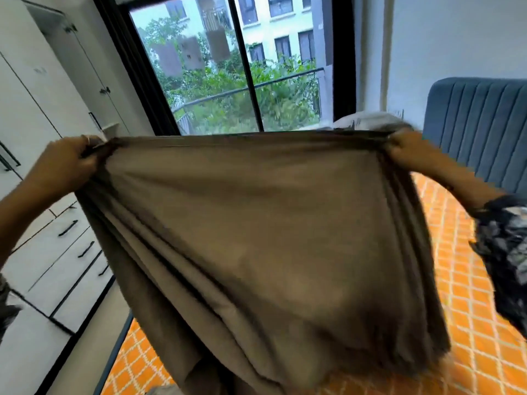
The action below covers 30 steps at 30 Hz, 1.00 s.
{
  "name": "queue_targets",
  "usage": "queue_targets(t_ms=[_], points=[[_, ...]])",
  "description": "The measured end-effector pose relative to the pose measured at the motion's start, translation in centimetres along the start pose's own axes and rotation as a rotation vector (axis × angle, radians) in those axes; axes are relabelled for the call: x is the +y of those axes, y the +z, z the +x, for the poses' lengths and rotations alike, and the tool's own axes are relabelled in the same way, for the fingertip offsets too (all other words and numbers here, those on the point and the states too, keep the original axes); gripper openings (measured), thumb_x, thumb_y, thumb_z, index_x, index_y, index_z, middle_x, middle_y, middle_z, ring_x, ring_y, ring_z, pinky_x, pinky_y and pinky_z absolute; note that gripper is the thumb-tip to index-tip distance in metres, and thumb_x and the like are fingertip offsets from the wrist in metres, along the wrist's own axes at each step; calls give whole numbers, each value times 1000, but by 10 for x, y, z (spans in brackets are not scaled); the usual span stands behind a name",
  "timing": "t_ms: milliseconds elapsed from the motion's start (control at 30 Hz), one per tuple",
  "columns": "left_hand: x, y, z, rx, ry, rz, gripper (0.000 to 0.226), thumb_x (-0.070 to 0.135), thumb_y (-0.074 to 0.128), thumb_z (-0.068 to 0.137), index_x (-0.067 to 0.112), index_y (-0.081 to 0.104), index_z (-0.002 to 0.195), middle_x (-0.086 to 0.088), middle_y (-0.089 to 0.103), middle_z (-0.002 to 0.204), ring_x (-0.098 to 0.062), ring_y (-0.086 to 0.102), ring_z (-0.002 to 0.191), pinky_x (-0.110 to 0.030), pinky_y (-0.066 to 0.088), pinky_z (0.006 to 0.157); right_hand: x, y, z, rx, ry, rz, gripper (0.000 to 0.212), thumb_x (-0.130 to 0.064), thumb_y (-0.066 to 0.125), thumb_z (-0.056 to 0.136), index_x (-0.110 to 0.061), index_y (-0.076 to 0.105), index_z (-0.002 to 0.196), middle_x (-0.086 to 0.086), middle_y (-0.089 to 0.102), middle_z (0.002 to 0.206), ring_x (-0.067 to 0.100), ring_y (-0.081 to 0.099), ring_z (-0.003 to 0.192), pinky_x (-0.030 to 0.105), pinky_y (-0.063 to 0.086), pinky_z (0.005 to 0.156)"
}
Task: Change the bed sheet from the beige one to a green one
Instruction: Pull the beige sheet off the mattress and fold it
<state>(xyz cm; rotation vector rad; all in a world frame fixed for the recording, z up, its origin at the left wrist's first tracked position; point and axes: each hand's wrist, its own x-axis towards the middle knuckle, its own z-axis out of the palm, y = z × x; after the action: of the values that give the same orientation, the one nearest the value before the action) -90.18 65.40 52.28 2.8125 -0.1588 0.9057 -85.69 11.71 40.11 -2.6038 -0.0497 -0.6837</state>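
1. Two hands hold one sheet (256,223) up between them, spread wide in front of the person.
2. The left hand (67,162) is clenched on the sheet's upper left corner, fingers curled around a bunch of cloth at the top edge.
3. The right hand (405,151) grips the upper right corner the same way, its fingers closed on gathered fabric.
4. The sheet is a beige-brown cloth; its top edge runs taut and nearly level from one hand to the other.
5. Below the hands the cloth hangs in a broad curtain, with folds fanning down from each gripped corner.
6. The sheet's lower part narrows toward the bottom of the view, and its lowest edge hangs over the bed (470,280); whether it touches the bed cannot be told.
7. The bed surface shows an orange cover with a white diamond pattern, seen to the right of the sheet and at the lower left beneath it.
8. A blue padded headboard (479,124) stands behind the right hand.
9. A white pillow (368,121) sits just beyond the sheet's top edge, near the right hand.
10. A window (236,67) with dark frames is behind the sheet, showing greenery and a building outside.
11. White cabinets (48,109) with dark handles line the wall behind the left hand.
12. The right arm wears a dark patterned sleeve (504,246).
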Motion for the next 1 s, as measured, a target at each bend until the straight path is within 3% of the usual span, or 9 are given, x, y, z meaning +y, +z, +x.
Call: queue_targets(t_ms=[100,200,267,367,500,633,767,867,1000], points=[[3,0,-1,59,6,40,21,17,58,95,-1,68,98,-31,65,94,-46,61,93,-40,41,76,-25,-13,-5,166,-103,54,32,-16,46,97,11,62,100,32,62,100,39,59,91,36,37,71],[-2,0,-5,83,-7,48,27,18,56,96,-5,67,103,-35,64,99,-50,59,97,-46,43,81,-26,14,-37,-521,-265,-232,27,-28,51,97,-8,64,85,13,63,83,19,54,71,27,37,66],[-10,0,-8,72,14,85,28,20,57,95,-5,68,101,-34,65,94,-48,61,92,-44,43,76,-17,13,-41,-710,-209,-316,36,-33,52,96,-18,50,64,0,49,64,6,42,57,20,37,58],[-13,0,-14,70,-4,83,19,11,56,94,-3,68,99,-31,66,93,-46,62,91,-39,37,72,-13,-19,-19,-506,-126,-126,31,-27,54,96,-4,64,77,10,60,75,13,52,67,15,38,62],[-23,-2,-19,78,-5,47,20,15,55,96,0,68,93,-27,67,87,-42,63,86,-35,36,69,-18,-37,-1,-52,-215,107,32,-30,59,93,-2,72,103,17,68,107,31,60,100,41,43,88],[-51,-6,-36,21,-95,27,25,29,53,97,12,59,80,-13,57,74,-35,58,78,-34,34,67,-22,-13,-19,-383,-287,158,83,-87,46,66,-7,65,67,-3,61,64,8,57,63,29,44,63],[-63,-4,-59,-50,-191,-33,23,29,53,97,12,60,84,-11,58,79,-29,53,78,-34,36,69,-27,-15,-21,-323,-204,452,60,-72,68,61,-16,75,81,-3,72,81,8,64,80,21,50,73],[-79,4,-71,-115,-299,-117,26,27,53,97,10,62,80,-15,59,74,-36,58,75,-41,47,69,-45,-15,-20,-247,-192,533,15,-27,73,78,-16,73,89,5,72,95,10,62,89,10,47,75],[-95,16,-91,-129,-541,-435,23,22,54,97,12,62,78,-18,59,81,-30,56,75,-37,47,69,-65,-6,-23,-143,-189,446,9,-10,72,82,-12,73,90,6,71,91,1,62,76,19,50,77]])
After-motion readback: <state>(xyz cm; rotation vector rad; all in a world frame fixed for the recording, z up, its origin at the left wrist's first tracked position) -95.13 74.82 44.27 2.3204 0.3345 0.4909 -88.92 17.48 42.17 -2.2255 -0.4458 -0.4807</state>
